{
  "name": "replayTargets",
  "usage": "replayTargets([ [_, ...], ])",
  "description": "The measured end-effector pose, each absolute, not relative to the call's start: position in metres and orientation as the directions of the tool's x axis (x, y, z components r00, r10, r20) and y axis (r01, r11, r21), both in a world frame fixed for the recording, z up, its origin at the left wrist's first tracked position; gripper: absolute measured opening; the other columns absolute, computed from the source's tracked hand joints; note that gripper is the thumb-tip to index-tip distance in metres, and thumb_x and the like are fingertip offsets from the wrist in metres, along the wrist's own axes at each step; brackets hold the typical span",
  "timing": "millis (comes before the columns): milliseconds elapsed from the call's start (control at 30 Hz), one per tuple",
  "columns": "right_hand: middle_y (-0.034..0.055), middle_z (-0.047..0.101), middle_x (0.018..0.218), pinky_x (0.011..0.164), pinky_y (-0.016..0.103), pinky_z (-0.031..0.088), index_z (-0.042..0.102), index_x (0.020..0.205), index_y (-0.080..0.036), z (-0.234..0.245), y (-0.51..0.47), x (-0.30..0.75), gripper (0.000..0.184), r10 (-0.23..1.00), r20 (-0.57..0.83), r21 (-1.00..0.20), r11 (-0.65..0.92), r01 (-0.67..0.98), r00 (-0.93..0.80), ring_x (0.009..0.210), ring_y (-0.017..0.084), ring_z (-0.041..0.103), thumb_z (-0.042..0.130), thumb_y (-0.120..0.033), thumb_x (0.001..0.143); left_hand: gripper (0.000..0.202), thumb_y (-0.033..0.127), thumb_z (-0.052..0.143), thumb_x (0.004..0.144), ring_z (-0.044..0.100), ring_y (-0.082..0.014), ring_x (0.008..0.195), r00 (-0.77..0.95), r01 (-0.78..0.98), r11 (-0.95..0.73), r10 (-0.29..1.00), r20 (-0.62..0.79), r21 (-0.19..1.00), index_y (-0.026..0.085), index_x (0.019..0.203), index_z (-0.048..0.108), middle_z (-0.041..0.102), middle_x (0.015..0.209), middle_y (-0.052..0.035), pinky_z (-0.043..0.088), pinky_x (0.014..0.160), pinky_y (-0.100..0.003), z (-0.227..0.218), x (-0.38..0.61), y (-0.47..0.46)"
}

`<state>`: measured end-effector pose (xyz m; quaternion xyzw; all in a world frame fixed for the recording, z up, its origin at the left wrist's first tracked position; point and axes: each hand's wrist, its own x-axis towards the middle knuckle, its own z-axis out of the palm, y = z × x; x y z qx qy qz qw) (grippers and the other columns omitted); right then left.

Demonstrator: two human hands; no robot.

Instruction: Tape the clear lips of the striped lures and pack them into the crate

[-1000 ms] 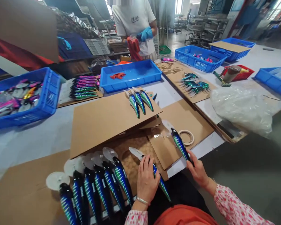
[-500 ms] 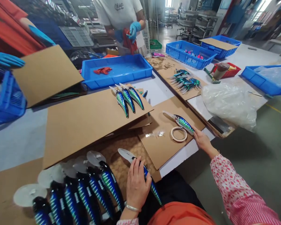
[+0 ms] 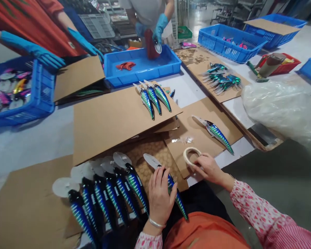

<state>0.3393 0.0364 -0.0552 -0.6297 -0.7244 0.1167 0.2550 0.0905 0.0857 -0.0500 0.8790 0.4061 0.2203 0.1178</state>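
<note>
No wording can be read for certain. Small pale lettering (image 3: 140,182) runs along the dark backs of several blue lures (image 3: 116,195) in the row at the front of the bench (image 3: 41,141), but its characters are too small and blurred to spell out. The clear lip (image 3: 152,161) of the lure (image 3: 180,202) under the left hand (image 3: 160,197) bears faint marks; whether these are letters cannot be told.

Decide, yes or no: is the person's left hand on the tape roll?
No: the left hand lies over a blue-green lure, while the right hand's fingers touch the tape roll.
</note>
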Motion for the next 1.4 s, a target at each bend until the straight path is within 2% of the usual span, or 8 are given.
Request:
replayTargets([
  [133, 0.0046, 0.067, 0.078, 0.07, 0.031, 0.043, 0.059, 0.092, -0.018, -0.04, 0.035, 0.299, 0.021, 0.957, 0.269, -0.664, 0.267, 0.698, -0.111, 0.071, 0.018, 0.059, 0.049, -0.035, 0.098, 0.047, 0.028, 0.061, 0.091, 0.061, -0.0268, 0.118, 0.491, 0.547, -0.56, 0.817, 0.304, 0.622, 0.021, 0.136, 0.046, 0.064, 0.127, -0.0123, 0.052, 0.1, -0.043, -0.028, 0.094, 0.086],
  [267, 0.0046, 0.067, 0.077, 0.067, 0.03, 0.042, 0.06, 0.091, -0.018, -0.035, 0.037, 0.282, 0.022, 0.953, 0.277, -0.697, 0.285, 0.658, -0.12, 0.068, 0.018, 0.058, 0.049, -0.036, 0.099, 0.028, 0.021, 0.061, 0.092, 0.071, -0.0193, 0.095, 0.506, 0.473, -0.556, 0.806, 0.306, 0.683, 0.022, 0.12, 0.059, 0.073, 0.105, -0.0057, 0.056, 0.085, -0.03, -0.019, 0.095, 0.088],
  [600, 0.0042, 0.067, 0.082, 0.072, 0.032, 0.035, 0.059, 0.098, -0.017, -0.021, 0.042, 0.286, 0.021, 0.938, 0.221, -0.544, 0.346, 0.764, -0.267, 0.073, 0.017, 0.058, 0.043, -0.031, 0.102, 0.004, 0.022, 0.061, 0.088, 0.06, -0.0158, 0.068, 0.437, 0.506, -0.419, 0.878, 0.195, 0.754, 0.02, 0.09, 0.063, 0.068, 0.078, -0.0012, 0.049, 0.066, -0.029, -0.009, 0.087, 0.085],
  [800, 0.0048, 0.068, 0.091, 0.073, 0.031, 0.036, 0.058, 0.109, -0.021, -0.017, 0.046, 0.29, 0.019, 0.935, 0.211, -0.545, 0.354, 0.76, -0.284, 0.086, 0.019, 0.061, 0.04, -0.026, 0.103, 0.004, 0.024, 0.063, 0.087, 0.055, -0.0128, 0.061, 0.384, 0.458, -0.268, 0.92, 0.083, 0.847, 0.021, 0.087, 0.061, 0.066, 0.075, 0.0014, 0.044, 0.06, -0.025, -0.007, 0.083, 0.079],
  [1000, 0.0055, 0.068, 0.091, 0.075, 0.032, 0.039, 0.059, 0.103, -0.021, -0.017, 0.048, 0.285, 0.019, 0.928, 0.22, -0.5, 0.373, 0.782, -0.302, 0.086, 0.02, 0.061, 0.041, -0.022, 0.102, 0.004, 0.022, 0.064, 0.086, 0.051, -0.0122, 0.058, 0.376, 0.462, -0.293, 0.92, 0.114, 0.837, 0.021, 0.085, 0.061, 0.063, 0.073, 0.0021, 0.042, 0.058, -0.024, -0.009, 0.084, 0.08],
  [1100, 0.006, 0.067, 0.084, 0.073, 0.033, 0.039, 0.058, 0.094, -0.019, -0.022, 0.048, 0.274, 0.02, 0.936, 0.276, -0.476, 0.33, 0.815, -0.218, 0.079, 0.02, 0.06, 0.04, -0.022, 0.102, 0.007, 0.017, 0.06, 0.088, 0.057, -0.0142, 0.067, 0.42, 0.428, -0.405, 0.881, 0.218, 0.808, 0.021, 0.084, 0.058, 0.062, 0.076, 0.0002, 0.046, 0.064, -0.026, -0.006, 0.088, 0.079],
  [1300, 0.0036, 0.063, 0.08, 0.065, 0.028, 0.047, 0.051, 0.097, -0.022, -0.034, 0.063, 0.297, 0.021, 0.872, 0.187, -0.855, -0.083, 0.512, 0.452, 0.072, 0.018, 0.062, 0.033, -0.03, 0.104, 0.012, 0.012, 0.055, 0.089, 0.058, -0.0141, 0.07, 0.394, 0.358, -0.462, 0.863, 0.317, 0.812, 0.022, 0.083, 0.053, 0.059, 0.076, 0.0, 0.046, 0.066, -0.026, 0.006, 0.08, 0.09],
  [1400, 0.0072, 0.065, 0.091, 0.077, 0.034, 0.048, 0.056, 0.1, -0.021, -0.04, 0.07, 0.325, 0.019, 0.904, 0.248, -0.729, -0.063, 0.682, 0.349, 0.085, 0.022, 0.062, 0.039, -0.028, 0.101, 0.004, 0.021, 0.055, 0.091, 0.059, -0.015, 0.075, 0.26, 0.442, -0.307, 0.943, 0.207, 0.843, 0.021, 0.087, 0.057, 0.061, 0.082, -0.001, 0.048, 0.072, -0.027, -0.003, 0.072, 0.124],
])
